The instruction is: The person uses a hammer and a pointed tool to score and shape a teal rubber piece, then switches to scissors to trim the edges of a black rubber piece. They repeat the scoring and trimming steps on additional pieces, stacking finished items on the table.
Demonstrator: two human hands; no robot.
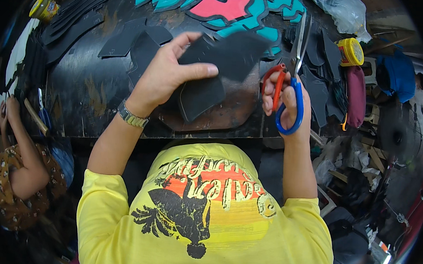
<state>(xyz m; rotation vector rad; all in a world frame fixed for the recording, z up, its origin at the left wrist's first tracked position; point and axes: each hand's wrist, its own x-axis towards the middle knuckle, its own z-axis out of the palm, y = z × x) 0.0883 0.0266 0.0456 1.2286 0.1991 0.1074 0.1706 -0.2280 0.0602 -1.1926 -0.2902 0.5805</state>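
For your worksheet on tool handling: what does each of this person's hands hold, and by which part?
The left hand pinches a black cut sheet piece at its left edge. The right hand holds scissors by the red and blue handle loops.

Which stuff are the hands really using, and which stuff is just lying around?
In use:
- black cut piece, held by the left hand
- scissors, in the right hand

Lying about:
- teal and pink shapes
- yellow tub
- yellow jar
- maroon pouch
- loose black pieces

One head-worn fisheye looks steeply down, close over the worktable (91, 104) and the person's chest
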